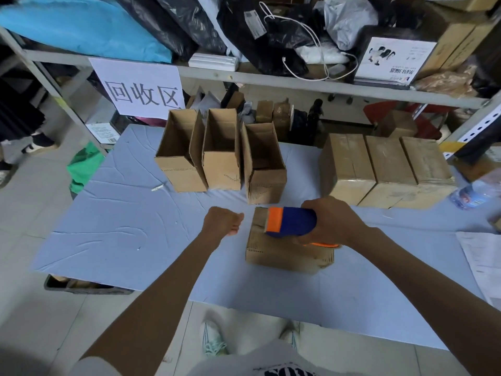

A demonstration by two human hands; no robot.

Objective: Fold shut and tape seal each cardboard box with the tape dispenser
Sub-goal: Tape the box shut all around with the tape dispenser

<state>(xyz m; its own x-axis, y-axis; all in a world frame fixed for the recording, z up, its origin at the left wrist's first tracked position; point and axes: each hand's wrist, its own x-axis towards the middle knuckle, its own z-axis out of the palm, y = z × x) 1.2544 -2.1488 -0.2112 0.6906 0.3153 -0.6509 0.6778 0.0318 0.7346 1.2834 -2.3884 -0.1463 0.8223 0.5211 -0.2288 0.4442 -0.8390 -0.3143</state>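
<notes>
A closed cardboard box (282, 252) lies on the blue-covered table in front of me. My right hand (329, 221) grips a blue and orange tape dispenser (290, 222) that rests on the box's top. My left hand (223, 219) is a closed fist just left of the box, apart from it and holding nothing. Three open boxes stand upright behind: left (180, 158), middle (222, 156), right (264, 164). Three closed, taped boxes (385, 169) sit in a row at the back right.
A metal shelf (271, 77) loaded with bags and boxes runs behind the table, with a paper sign (141, 88) hanging from it. A plastic bottle (473, 192) and papers (482, 259) lie at the right edge. My shoes show below the table's near edge (244, 308).
</notes>
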